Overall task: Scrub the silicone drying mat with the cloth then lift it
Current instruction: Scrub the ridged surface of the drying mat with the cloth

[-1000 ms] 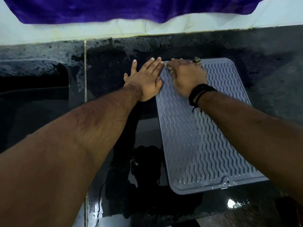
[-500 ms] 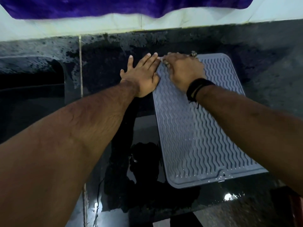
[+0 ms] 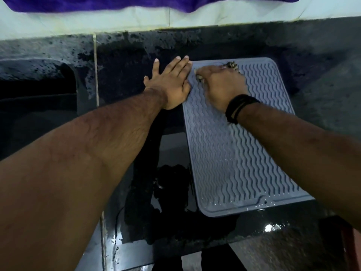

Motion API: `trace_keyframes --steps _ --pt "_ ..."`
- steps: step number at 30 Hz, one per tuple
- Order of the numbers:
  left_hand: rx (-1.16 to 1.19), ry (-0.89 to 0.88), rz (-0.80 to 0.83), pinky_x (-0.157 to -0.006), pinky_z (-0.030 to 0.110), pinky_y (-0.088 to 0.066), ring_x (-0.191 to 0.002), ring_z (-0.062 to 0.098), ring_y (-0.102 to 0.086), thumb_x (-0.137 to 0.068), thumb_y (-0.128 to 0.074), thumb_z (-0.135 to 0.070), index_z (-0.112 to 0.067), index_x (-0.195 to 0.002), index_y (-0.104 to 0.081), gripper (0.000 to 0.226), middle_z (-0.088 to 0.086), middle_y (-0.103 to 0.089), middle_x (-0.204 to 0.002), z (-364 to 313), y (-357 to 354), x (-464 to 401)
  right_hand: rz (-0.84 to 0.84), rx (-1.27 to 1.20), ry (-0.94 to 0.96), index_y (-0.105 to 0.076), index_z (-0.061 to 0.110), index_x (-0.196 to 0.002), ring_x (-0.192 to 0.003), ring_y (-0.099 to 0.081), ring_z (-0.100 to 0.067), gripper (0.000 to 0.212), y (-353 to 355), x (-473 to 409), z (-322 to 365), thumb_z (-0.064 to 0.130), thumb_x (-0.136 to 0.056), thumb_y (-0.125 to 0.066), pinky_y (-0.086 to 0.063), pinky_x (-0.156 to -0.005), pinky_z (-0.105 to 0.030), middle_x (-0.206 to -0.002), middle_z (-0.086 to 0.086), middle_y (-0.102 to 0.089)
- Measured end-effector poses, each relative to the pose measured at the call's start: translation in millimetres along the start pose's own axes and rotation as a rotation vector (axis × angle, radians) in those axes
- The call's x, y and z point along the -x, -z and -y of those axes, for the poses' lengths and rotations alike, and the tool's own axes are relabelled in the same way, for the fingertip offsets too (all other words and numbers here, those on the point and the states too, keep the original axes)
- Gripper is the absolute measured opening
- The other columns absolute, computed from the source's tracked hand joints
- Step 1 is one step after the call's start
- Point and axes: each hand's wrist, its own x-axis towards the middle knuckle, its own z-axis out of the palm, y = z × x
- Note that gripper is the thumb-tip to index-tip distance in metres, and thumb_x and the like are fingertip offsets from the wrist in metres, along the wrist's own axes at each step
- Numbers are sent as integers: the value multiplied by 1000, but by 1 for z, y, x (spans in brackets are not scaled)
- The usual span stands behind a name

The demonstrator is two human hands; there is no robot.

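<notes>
A grey silicone drying mat with wavy ridges lies flat on the wet black counter, water beading near its front edge. My left hand lies flat with straight fingers on the counter, against the mat's far left edge. My right hand is curled on the mat's far left corner and grips a small bunched cloth. Only a frayed bit of the cloth shows past my knuckles. A black band circles my right wrist.
A sink recess opens at the left of the black stone counter. A purple cloth hangs on the pale wall behind. The counter's front edge runs below the mat, with a puddle at the right.
My right hand has shifted slightly on the mat's far corner with the cloth. My left hand stays flat in the same place against the mat's edge.
</notes>
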Motion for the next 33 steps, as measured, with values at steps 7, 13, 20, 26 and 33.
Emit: trace_keyframes --steps 7,13,20,26,33 --pt "-12 -4 -2 -123 82 -3 -168 14 15 -111 -18 -54 -39 -174 3 68 -21 15 -180 2 -2 -2 44 -20 -48 -50 28 -141 -130 -51 -33 46 -7 19 8 29 -95 -43 -46 -102 -54 -146 -2 -54" --pt "-15 -7 -1 -122 83 -6 -168 16 15 -109 -16 -56 -40 -173 4 69 -22 16 -180 3 -3 -2 12 3 -27 -49 29 -143 -132 -50 -30 46 -4 34 2 28 -97 -46 -45 -103 -53 -148 0 -53" --pt "-14 -3 3 -124 81 -4 -168 13 16 -113 -18 -52 -38 -174 4 67 -21 16 -180 -1 0 1 57 -10 -60 -48 27 -143 -135 -47 -30 48 -7 25 10 26 -96 -43 -42 -107 -51 -149 -1 -51" --pt "-3 -9 11 -123 83 -5 -168 17 16 -110 -17 -56 -40 -173 6 69 -22 17 -180 4 -2 -3 22 -8 1 -53 23 -140 -129 -53 -32 50 -3 59 5 29 -92 -45 -46 -102 -52 -144 -3 -57" --pt "4 1 10 -122 84 -5 -168 17 16 -108 -14 -59 -41 -173 5 70 -23 17 -180 4 -3 -4 58 1 -70 -50 26 -142 -131 -51 -32 46 -5 20 11 23 -96 -42 -45 -103 -53 -145 -4 -55"
